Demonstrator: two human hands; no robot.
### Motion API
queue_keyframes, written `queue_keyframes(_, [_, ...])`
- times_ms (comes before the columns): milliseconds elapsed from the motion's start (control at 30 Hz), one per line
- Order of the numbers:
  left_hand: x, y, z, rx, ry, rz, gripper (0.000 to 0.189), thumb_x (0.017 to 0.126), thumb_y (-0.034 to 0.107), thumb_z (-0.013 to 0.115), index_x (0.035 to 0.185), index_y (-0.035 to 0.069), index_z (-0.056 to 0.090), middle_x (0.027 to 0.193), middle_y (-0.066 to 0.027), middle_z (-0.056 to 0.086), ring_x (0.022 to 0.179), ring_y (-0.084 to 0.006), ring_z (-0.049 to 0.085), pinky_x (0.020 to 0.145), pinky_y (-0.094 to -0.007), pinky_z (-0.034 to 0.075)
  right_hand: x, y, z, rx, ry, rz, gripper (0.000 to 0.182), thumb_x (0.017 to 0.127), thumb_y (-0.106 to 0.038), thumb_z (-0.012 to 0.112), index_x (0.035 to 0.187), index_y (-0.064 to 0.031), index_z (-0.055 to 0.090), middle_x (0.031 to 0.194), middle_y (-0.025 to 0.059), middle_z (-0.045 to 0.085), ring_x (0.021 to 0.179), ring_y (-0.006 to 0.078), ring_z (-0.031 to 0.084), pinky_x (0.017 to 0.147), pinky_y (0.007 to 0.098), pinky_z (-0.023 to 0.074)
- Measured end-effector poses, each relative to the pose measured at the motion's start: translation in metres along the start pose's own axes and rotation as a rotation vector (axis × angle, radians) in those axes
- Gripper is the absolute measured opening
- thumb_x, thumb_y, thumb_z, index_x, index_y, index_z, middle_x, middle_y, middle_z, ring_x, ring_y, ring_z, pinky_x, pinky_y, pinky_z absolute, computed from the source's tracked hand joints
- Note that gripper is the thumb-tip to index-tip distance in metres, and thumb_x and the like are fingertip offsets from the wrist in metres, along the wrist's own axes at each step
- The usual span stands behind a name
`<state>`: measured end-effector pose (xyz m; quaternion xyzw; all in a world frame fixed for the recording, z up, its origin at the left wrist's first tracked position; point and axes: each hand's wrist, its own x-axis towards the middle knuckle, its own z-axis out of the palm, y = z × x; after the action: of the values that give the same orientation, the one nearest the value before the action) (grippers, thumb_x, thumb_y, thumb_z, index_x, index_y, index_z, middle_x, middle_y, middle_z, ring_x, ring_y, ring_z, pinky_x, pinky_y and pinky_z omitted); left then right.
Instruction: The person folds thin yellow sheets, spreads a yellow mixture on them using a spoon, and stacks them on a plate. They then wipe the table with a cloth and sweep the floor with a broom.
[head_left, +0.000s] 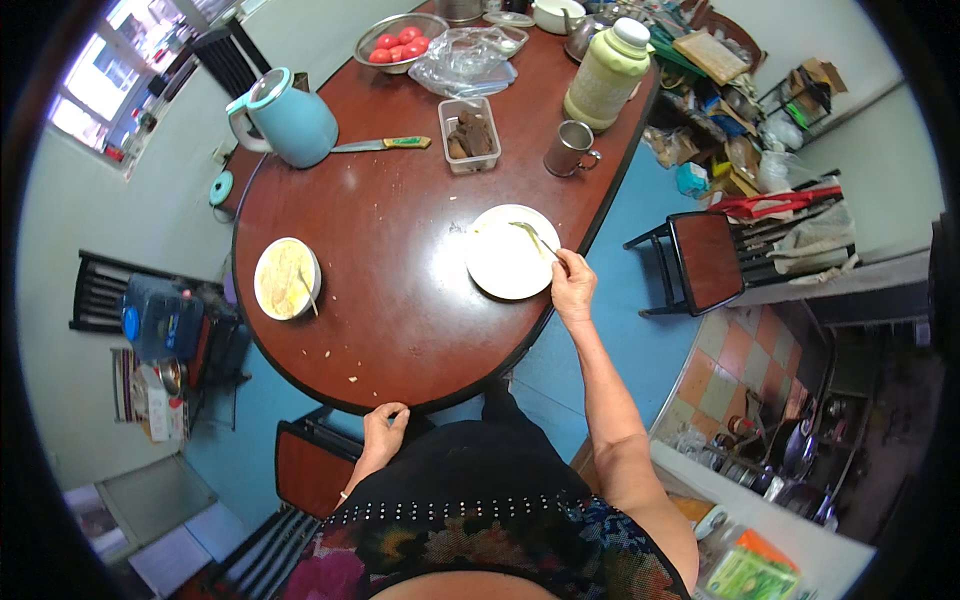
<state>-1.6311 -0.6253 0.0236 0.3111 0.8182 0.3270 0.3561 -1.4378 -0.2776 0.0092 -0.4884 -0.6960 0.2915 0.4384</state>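
Note:
My right hand (574, 283) grips the handle of a metal spoon (534, 234), whose bowl end rests over a white plate (510, 259) with some greenish residue. At the near edge of the dark red wooden table (405, 300) is my left hand (386, 426), fingers curled; whether it holds anything cannot be told. A white bowl (286, 279) of yellowish food, with a spoon standing in it, sits on the table's left. Small crumbs lie between the bowl and my left hand.
Farther back stand a blue kettle (300, 124), a knife (382, 144), a plastic container of brown pieces (470, 135), a metal mug (571, 148), a green jar (609, 75) and a colander of tomatoes (401, 41). Wooden chairs (705, 262) stand around the table.

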Motion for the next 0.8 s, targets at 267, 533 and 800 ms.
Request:
queue_keyframes(267, [-0.019, 0.052, 0.048, -0.009, 0.096, 0.029, 0.013, 0.078, 0.009, 0.064, 0.084, -0.002, 0.065, 0.082, -0.0139, 0.066, 0.078, -0.021, 0.063, 0.072, -0.0302, 0.047, 0.05, -0.009, -0.021, 0.012, -0.35, -0.362, 0.016, 0.078, 0.001, 0.057, 0.093, -0.0019, 0.06, 0.075, 0.0166, 0.058, 0.067, 0.0309, 0.059, 0.059, 0.0356, 0.0469])
queue_keyframes(533, [-0.009, 0.067, 0.059, -0.032, 0.117, 0.012, 0.012, 0.076, 0.007, 0.063, 0.083, -0.003, 0.064, 0.081, -0.0166, 0.064, 0.076, -0.0274, 0.063, 0.068, -0.0331, 0.048, 0.044, 0.004, -0.007, -0.085, -0.519, -0.624, 0.029, 0.072, 0.002, 0.057, 0.1, -0.0035, 0.055, 0.078, 0.0125, 0.055, 0.071, 0.029, 0.056, 0.062, 0.037, 0.047])
queue_keyframes(800, [0.004, 0.06, 0.057, 0.021, 0.124, 0.08, 0.013, 0.075, 0.008, 0.064, 0.082, -0.002, 0.064, 0.079, -0.0163, 0.063, 0.074, -0.0296, 0.062, 0.066, -0.0344, 0.048, 0.034, -0.029, -0.03, -0.207, -0.523, -0.785, 0.034, 0.066, 0.002, 0.055, 0.099, 0.0003, 0.055, 0.078, 0.011, 0.054, 0.072, 0.0266, 0.055, 0.065, 0.0352, 0.0474])
